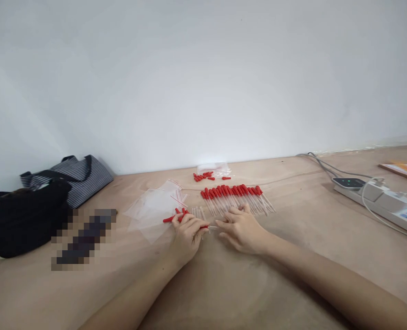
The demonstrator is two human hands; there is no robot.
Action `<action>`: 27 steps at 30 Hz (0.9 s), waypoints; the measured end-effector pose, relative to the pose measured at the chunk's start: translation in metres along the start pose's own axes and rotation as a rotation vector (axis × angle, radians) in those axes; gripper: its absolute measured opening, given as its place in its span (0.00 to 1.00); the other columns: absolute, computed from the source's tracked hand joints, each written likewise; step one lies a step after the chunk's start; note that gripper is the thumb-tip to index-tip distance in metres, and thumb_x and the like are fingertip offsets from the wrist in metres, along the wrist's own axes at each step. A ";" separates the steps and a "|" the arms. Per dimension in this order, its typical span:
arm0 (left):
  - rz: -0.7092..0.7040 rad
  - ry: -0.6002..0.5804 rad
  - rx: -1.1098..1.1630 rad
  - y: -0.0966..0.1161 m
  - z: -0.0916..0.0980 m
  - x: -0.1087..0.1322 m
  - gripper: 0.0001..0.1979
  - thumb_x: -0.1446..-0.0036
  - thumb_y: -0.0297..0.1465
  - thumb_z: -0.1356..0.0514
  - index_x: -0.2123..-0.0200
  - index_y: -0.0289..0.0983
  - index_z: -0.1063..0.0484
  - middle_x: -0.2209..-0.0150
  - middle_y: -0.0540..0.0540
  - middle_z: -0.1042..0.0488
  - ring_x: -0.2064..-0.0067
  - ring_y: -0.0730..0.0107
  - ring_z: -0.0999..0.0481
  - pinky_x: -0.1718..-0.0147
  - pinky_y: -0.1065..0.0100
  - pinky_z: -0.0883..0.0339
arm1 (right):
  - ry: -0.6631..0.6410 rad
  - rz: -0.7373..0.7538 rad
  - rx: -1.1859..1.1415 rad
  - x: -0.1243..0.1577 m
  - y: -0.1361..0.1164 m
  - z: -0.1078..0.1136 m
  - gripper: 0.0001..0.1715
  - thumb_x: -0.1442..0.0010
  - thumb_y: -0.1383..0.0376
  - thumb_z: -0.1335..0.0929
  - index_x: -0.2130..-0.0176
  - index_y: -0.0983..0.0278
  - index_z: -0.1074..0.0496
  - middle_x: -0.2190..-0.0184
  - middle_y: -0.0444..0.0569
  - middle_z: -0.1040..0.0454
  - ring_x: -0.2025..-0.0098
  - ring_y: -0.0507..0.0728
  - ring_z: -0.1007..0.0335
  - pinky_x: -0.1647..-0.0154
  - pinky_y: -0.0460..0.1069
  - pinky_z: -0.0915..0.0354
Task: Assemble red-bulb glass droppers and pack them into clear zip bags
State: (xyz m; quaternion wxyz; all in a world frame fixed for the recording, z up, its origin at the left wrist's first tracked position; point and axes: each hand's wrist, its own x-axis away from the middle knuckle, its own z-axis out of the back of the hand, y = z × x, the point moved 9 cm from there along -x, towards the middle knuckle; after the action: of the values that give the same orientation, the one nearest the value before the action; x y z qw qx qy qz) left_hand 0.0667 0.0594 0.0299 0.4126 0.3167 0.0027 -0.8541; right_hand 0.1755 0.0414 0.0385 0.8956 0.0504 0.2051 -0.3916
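Note:
My left hand (186,236) is closed, with a red rubber bulb (204,226) pinched between thumb and fingers. A thin clear tube (213,227) runs from that bulb toward my right hand (242,230), whose fingertips are closed at its other end. Beyond my right hand lies a slanted row of droppers (231,195), their red bulbs pointing away from me and clear tubes toward me. Loose red bulbs (170,219) lie against the left hand's fingers. Several bare clear tubes (198,212) rest just behind it, partly hidden.
Clear zip bags (151,206) overlap on the left. Farther back are more red bulbs (203,176) beside a clear bag (213,168). A power strip (392,201) with cables stands right; a black bag (27,220) and striped bag (91,176) sit left.

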 end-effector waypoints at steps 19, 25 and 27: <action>0.315 -0.057 -0.194 -0.092 0.031 0.005 0.14 0.59 0.25 0.45 0.66 0.44 0.30 0.63 0.48 0.29 0.58 0.57 0.33 0.57 0.54 0.49 | 0.132 -0.692 -0.055 -0.048 0.072 -0.044 0.11 0.47 0.66 0.39 0.63 0.65 0.33 0.71 0.49 0.27 0.62 0.58 0.37 0.63 0.51 0.58; 0.254 -0.115 -0.188 -0.094 0.030 0.003 0.12 0.56 0.28 0.46 0.65 0.40 0.32 0.63 0.46 0.29 0.59 0.59 0.31 0.59 0.60 0.42 | 0.090 -0.711 -0.028 -0.049 0.076 -0.050 0.09 0.46 0.66 0.40 0.68 0.64 0.32 0.71 0.48 0.27 0.62 0.57 0.37 0.62 0.52 0.58; 0.251 -0.132 -0.160 -0.098 0.030 0.003 0.11 0.55 0.28 0.47 0.65 0.37 0.33 0.63 0.45 0.29 0.59 0.61 0.31 0.60 0.63 0.39 | 0.092 -0.716 -0.028 -0.048 0.075 -0.049 0.09 0.46 0.65 0.39 0.68 0.64 0.31 0.70 0.49 0.27 0.62 0.57 0.38 0.62 0.52 0.58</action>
State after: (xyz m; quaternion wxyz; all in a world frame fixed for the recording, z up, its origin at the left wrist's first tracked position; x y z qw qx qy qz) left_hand -0.0200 0.1136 0.0274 0.5393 0.2241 0.0041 -0.8118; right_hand 0.1845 0.1382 0.0086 0.6920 -0.0192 0.2554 -0.6749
